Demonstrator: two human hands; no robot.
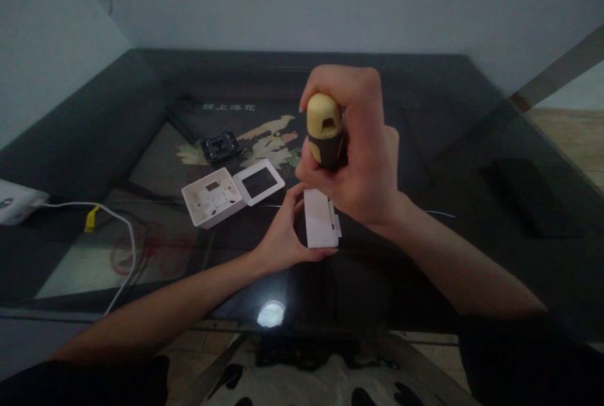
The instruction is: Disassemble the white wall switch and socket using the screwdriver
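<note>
Right hand (pixel 363 167) fingers wrap the screwdriver handle (pixel 324 129), upright above the white switch plate (pixel 319 220); left hand (pixel 283 236) fingers pinch it steady.

Tabletop (pixel 472 141) open on right; white box (pixel 213 197), frame (pixel 259 182) & cable (pixel 123 230) crowd left.

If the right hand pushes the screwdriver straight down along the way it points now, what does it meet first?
Most likely the small white plastic part that the left hand steadies on the dark glass table. The right hand holds the yellow-and-black screwdriver handle directly above it; the tip is hidden, so contact is unclear.
</note>
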